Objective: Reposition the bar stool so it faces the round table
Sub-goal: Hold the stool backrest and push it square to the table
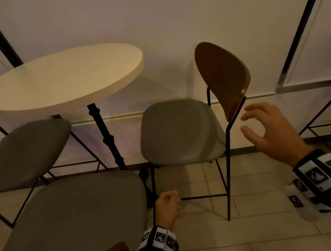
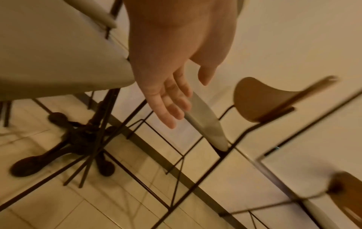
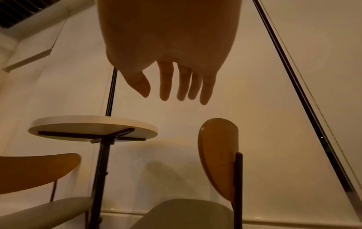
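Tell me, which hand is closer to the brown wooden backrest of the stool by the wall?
Right. The right hand hovers open just beside the brown wooden backrest, near its lower edge, not touching. The left hand hangs lower, near the stool's footrest bar.

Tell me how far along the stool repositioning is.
Done, apparently: the bar stool stands beside the round table, backrest on the far side, so the seat faces the table. In hand: nothing. The right hand hovers open just clear of the backrest; the left hand hangs loose, holding nothing. Left: at most a small final adjustment.
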